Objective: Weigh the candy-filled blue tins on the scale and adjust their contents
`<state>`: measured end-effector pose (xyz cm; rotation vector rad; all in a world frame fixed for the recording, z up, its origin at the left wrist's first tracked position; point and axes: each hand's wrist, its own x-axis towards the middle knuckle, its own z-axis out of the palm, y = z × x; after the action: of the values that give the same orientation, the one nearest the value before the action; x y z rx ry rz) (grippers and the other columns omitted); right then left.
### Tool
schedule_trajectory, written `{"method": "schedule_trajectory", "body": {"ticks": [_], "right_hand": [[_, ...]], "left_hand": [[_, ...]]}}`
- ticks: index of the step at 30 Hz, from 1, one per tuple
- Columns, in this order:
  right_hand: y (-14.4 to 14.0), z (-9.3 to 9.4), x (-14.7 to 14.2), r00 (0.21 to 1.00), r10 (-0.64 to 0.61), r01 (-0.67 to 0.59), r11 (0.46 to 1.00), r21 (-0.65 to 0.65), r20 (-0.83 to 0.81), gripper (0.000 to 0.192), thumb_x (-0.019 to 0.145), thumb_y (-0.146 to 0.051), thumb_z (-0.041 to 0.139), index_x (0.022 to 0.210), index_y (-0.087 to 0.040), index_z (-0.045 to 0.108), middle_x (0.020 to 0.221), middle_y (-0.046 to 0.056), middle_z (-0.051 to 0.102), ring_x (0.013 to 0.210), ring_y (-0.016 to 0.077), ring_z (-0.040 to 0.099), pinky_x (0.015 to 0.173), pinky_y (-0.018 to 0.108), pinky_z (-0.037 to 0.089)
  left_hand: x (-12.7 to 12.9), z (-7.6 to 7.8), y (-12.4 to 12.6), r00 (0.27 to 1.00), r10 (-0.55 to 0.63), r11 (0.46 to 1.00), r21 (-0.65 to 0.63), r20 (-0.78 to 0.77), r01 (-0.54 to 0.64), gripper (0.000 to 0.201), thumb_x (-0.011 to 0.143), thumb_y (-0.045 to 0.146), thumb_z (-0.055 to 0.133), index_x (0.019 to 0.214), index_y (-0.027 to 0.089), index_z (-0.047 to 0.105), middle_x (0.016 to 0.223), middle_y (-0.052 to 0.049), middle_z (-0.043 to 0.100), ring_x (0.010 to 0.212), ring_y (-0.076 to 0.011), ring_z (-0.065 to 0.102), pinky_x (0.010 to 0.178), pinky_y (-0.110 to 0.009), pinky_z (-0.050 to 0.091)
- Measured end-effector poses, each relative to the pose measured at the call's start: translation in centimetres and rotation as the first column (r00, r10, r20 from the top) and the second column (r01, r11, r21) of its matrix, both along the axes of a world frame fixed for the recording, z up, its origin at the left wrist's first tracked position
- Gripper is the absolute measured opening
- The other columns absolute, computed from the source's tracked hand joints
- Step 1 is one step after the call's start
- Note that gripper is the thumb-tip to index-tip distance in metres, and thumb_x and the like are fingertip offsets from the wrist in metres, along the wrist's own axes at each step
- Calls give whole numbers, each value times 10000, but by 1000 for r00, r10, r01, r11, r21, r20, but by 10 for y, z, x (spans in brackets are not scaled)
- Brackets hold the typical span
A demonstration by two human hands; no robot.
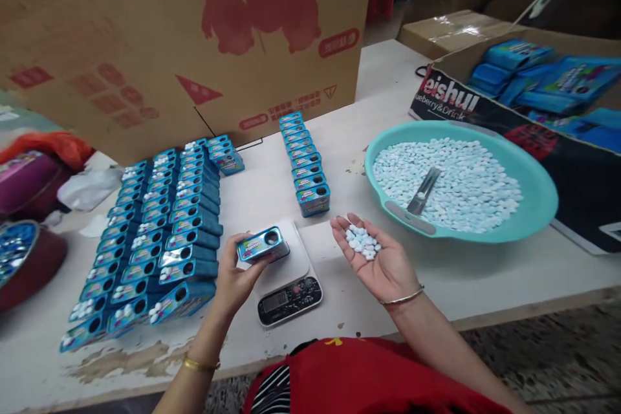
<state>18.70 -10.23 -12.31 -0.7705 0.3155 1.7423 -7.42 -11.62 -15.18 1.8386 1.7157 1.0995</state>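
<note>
My left hand (237, 272) grips a small blue tin (255, 244) with a round hole in its top, over the plate of a white digital scale (291, 252). Whether the tin touches the scale I cannot tell. Palm up, my right hand (381, 259) cups a small heap of pale blue and white candies (361, 242). Right of it stands a turquoise basin (543, 200) full of the same candies, with a metal scoop (424, 191) lying on them. A single row of blue tins (313, 197) stands behind the scale.
Several rows of blue tins (189, 239), many with candies on top, fill the left side. A large cardboard box (194, 45) stands at the back. An open carton (485, 123) of blue packs is behind the basin. Bowls (43, 265) sit far left.
</note>
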Motion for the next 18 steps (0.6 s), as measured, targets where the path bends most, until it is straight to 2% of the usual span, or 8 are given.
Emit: {"method": "schedule_trajectory", "body": {"ticks": [3,5,9,11,12,14,16,18], "right_hand": [[-9,-8,-13,999,50,-50,999,-1,2,229,881,-116,438,958,-89,652,973,154,726,1042,225,665,873,339,569],[-15,-12,-17,997,75,-75,997,-1,11,226,874,-114,451,971,-86,652,988,161,724,1050,233,662,875,345,568],[-27,-15,-21,994,108,-107,993,-44,27,231,884,-131,450,990,-82,649,992,163,723,1061,237,656,865,339,574],[-34,-15,-25,992,124,-120,989,-85,34,239,896,-142,439,991,-73,648,995,167,721,1068,241,652,858,331,577],[-38,-16,-27,990,135,-131,986,-105,35,243,902,-148,435,987,-70,648,998,167,720,1073,244,649,856,327,577],[-46,-18,-31,986,166,-160,978,-136,35,251,912,-162,425,976,-74,651,1017,163,717,1081,244,645,848,319,579],[-54,-22,-35,978,206,-200,969,-145,30,264,920,-184,412,973,-91,654,1042,153,715,1084,230,644,842,311,578],[-60,-27,-38,969,245,-240,961,-138,16,272,921,-211,409,978,-113,657,1058,137,715,1088,207,642,854,307,570]], "left_hand": [[0,-18,-4,1000,-18,1000,-12,17,18,397,744,342,716,1053,199,512,961,-30,607,859,-166,606,764,-284,488],[0,-22,-6,1000,-24,1000,10,15,24,386,756,342,711,1056,199,515,951,-27,610,854,-161,605,758,-281,488],[-3,-4,-16,996,19,985,173,-88,-3,485,761,353,711,1168,200,497,1129,-83,594,1032,-211,564,826,-330,465],[3,11,-28,990,52,956,294,-130,-11,469,766,319,709,1170,202,503,1100,-79,599,985,-200,562,797,-328,467],[9,17,-35,991,13,948,316,-137,31,419,783,287,692,1152,203,512,1038,-64,610,918,-178,570,767,-313,474],[29,25,-50,971,-202,945,232,-131,228,322,836,227,624,1138,207,516,950,-40,611,828,-141,576,730,-279,495],[55,25,-60,892,-434,893,71,-122,444,280,890,211,536,1168,199,505,989,-60,605,866,-140,589,747,-268,517],[80,18,-66,825,-537,841,-40,-174,539,257,919,214,462,1169,175,508,1055,-94,587,959,-169,582,788,-292,528]]}}
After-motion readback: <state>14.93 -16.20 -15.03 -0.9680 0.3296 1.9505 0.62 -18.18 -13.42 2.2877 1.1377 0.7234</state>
